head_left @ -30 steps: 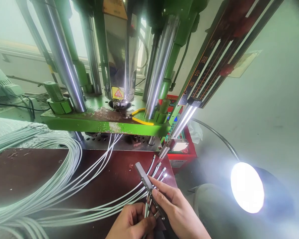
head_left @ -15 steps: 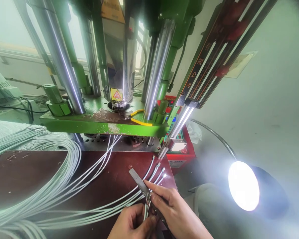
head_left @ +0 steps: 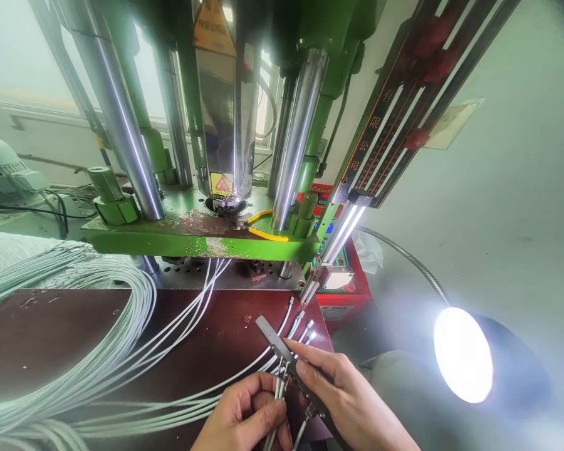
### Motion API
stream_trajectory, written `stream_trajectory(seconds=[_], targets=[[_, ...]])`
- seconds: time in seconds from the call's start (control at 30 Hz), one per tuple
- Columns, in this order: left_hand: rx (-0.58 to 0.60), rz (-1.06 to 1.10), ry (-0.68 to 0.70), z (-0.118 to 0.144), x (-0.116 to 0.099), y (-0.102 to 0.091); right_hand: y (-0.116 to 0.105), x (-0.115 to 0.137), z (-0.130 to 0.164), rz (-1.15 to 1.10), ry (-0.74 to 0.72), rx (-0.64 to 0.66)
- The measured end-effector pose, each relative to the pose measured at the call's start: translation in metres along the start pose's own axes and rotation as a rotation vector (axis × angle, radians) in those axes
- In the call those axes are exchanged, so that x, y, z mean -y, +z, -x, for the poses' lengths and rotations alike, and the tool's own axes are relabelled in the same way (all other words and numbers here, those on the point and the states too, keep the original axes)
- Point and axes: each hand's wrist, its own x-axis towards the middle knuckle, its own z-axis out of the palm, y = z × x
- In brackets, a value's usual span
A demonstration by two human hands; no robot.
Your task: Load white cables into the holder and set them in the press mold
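Observation:
A dark metal bar (head_left: pixel 284 354) lies slantwise over the front of the table, with my right hand (head_left: pixel 336 382) gripping it, forefinger along its upper edge. Thin white cables (head_left: pixel 278 393) with metal ends meet the bar's near side. My left hand (head_left: pixel 251 410) pinches these cables just below the bar. Another white cable (head_left: pixel 302 431) joins the bar lower down, near my right palm. Beyond the bar, several white cables (head_left: pixel 297 324) with small connectors at their tips rest on the brown table (head_left: pixel 207 347).
A green press (head_left: pixel 202 241) with steel columns stands behind the table. Yellow-handled pliers (head_left: pixel 267 235) lie on its plate. Coiled white cables (head_left: pixel 141 300) cover the left side. A lit lamp (head_left: pixel 463 354) stands at right, with a red control box (head_left: pixel 352 294) behind.
The bar and my right hand have shifted slightly right. My left hand has opened up to view, showing more of the cables between its fingers. The camera view has moved a little.

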Motion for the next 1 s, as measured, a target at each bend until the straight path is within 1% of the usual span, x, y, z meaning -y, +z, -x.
stream_trajectory(seconds=[0.07, 0.13, 0.27, 0.33, 0.5, 0.67, 0.73, 0.83, 0.93, 1.0], targets=[[0.010, 0.044, -0.033, -0.002, 0.004, -0.001, 0.001, 0.001, -0.001, -0.009, 0.014, -0.003], [-0.006, 0.054, -0.050, -0.004, 0.005, -0.001, 0.001, 0.002, -0.001, -0.017, 0.021, -0.009], [-0.051, 0.075, -0.034, -0.003, 0.003, 0.001, 0.001, 0.002, -0.002, -0.037, -0.019, 0.010], [-0.070, 0.044, -0.027, -0.002, 0.002, 0.001, 0.001, 0.002, -0.002, -0.029, -0.027, 0.007], [-0.100, -0.130, -0.031, -0.002, -0.002, 0.004, 0.002, -0.001, -0.005, -0.038, -0.040, -0.016], [-0.109, -0.128, 0.004, -0.002, -0.004, 0.009, 0.006, -0.003, -0.006, -0.107, 0.021, -0.025], [-0.096, -0.097, 0.004, -0.004, -0.002, 0.009, 0.007, -0.001, -0.006, -0.117, 0.019, -0.029], [-0.085, -0.068, 0.010, -0.007, 0.002, 0.008, 0.009, 0.002, -0.007, -0.083, -0.032, -0.017], [-0.102, -0.058, 0.072, -0.010, 0.005, 0.007, 0.011, 0.004, -0.009, 0.001, -0.100, -0.015], [-0.118, -0.057, 0.119, -0.011, 0.007, 0.006, 0.012, 0.004, -0.010, 0.085, -0.097, -0.035]])
